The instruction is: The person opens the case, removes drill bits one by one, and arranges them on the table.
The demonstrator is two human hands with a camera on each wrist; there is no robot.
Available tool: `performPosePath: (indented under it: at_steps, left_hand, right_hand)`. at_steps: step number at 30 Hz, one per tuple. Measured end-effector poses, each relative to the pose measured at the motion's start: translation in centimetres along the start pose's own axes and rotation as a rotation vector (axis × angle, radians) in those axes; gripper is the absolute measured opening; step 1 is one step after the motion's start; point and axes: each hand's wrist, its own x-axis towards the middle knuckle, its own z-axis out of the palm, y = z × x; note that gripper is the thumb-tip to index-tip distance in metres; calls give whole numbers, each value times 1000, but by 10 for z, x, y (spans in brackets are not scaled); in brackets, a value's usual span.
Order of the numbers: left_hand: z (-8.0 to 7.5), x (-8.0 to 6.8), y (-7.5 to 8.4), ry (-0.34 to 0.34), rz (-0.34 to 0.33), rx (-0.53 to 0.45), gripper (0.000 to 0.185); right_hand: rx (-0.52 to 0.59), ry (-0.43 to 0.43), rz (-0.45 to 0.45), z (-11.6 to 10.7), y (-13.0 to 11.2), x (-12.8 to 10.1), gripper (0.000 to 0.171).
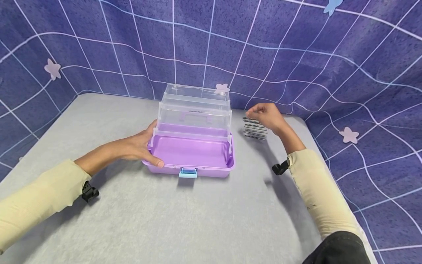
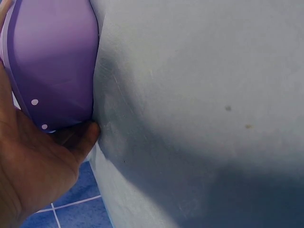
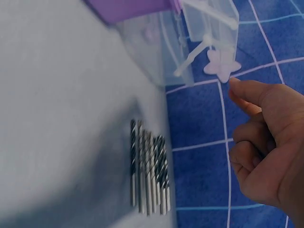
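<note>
A purple toolbox (image 1: 192, 150) with a clear plastic upper section (image 1: 197, 99) and a light blue latch (image 1: 188, 173) stands raised open on the table. My left hand (image 1: 138, 145) grips its left end, thumb over the front rim; the left wrist view shows fingers against the purple wall (image 2: 57, 61). Several drill bits (image 1: 255, 131) lie side by side right of the box; their dark spiral flutes and silver shanks show in the right wrist view (image 3: 149, 171). My right hand (image 1: 267, 117) hovers at the far end of these bits, fingers loosely bent, with nothing visible in its grasp.
The grey table (image 1: 197, 220) ends at a purple-blue curtain (image 1: 197, 44) patterned with grid lines and stars, close behind the box and bits. Black wrist mounts (image 1: 281, 168) hang from both sleeves.
</note>
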Motion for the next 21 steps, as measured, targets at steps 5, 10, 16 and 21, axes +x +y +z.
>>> performPosePath:
  at_steps: [5,10,16,21]
  left_hand:
    - [0,0,1,4,-9,13,152]
    - [0,1,-1,10,-15,30,153]
    - [0,1,-2,12,-15,39,154]
    - [0,0,2,26,-31,63,155]
  right_hand:
    - [22,-4,-12,5,-12,5,22]
    - [10,-10,-17,8,-22,8,25]
    - [2,-22,-31,10,-32,12,25]
    - [1,-17,-58,13,-42,17,24]
